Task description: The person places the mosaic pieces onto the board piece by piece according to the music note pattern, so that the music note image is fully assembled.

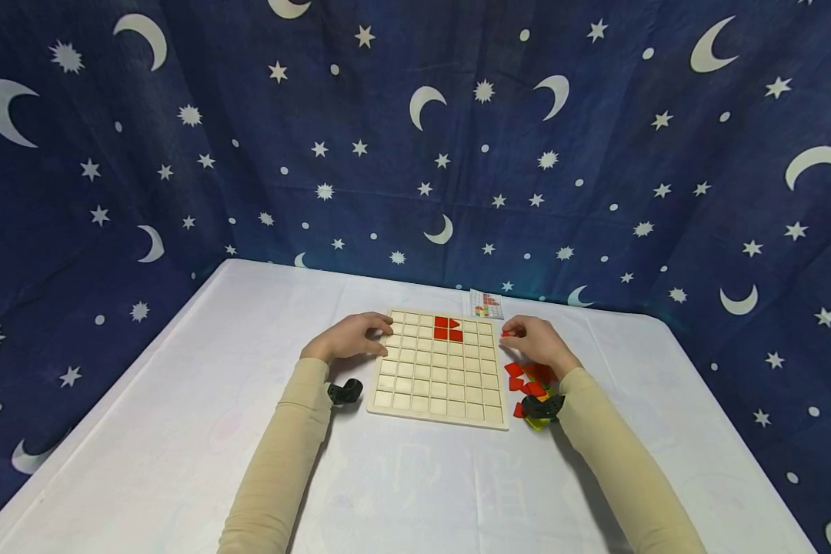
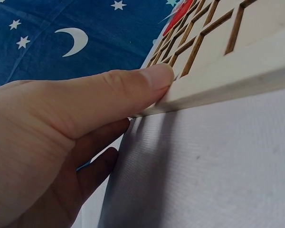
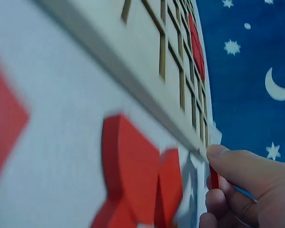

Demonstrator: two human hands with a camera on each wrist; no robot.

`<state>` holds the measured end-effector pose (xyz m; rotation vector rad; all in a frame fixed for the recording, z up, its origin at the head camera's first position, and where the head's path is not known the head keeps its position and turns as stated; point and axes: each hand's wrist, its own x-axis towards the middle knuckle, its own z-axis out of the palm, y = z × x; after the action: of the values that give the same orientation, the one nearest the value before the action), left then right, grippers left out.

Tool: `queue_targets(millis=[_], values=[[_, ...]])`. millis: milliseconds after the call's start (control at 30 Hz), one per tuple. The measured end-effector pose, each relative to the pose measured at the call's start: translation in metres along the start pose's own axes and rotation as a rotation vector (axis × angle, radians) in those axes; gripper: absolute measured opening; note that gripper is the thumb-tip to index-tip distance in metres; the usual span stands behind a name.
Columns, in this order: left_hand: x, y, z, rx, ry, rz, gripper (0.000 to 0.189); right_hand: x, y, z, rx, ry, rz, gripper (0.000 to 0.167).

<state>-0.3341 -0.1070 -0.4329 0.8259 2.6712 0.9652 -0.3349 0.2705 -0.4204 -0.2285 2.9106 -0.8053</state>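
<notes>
A pale wooden grid board lies on the table. Several red tiles sit in its cells near the far edge, one of them pointed at one end. My left hand rests at the board's left edge, its straight thumb on the rim. Beyond the board's right edge, my right hand pinches a small red tile between thumb and fingers; most of that tile is hidden. Loose red tiles lie close below this hand, with yellow tiles partly covered by the wrist camera.
A small printed card with a coloured grid pattern lies behind the board's far right corner. The white-covered table meets a dark blue curtain with moons and stars. Black wrist cameras sit on both wrists.
</notes>
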Motion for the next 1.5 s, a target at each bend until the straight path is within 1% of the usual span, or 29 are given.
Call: queue_targets(millis=[233,467,633,767,967,1500], values=[[0.0,0.001,-0.001,-0.01,0.002,-0.004,0.04,0.007,-0.019,0.011,-0.016,-0.043,-0.108,0.024],[0.003,0.001,-0.001,0.004,-0.004,-0.004,0.041,0.011,-0.036,0.017,-0.01,-0.053,-0.161,0.025],[0.004,0.001,-0.002,0.008,-0.006,0.0,0.041,0.012,-0.043,0.02,-0.008,-0.064,-0.191,0.025],[0.004,0.001,-0.002,0.012,-0.009,0.002,0.041,0.012,-0.043,0.022,-0.002,-0.08,-0.182,0.024],[0.003,0.001,-0.002,0.018,-0.008,0.005,0.04,0.01,-0.043,0.02,-0.008,-0.084,-0.165,0.021],[0.002,0.001,-0.002,0.018,-0.011,0.004,0.041,0.013,-0.045,0.024,-0.014,-0.086,-0.169,0.018]])
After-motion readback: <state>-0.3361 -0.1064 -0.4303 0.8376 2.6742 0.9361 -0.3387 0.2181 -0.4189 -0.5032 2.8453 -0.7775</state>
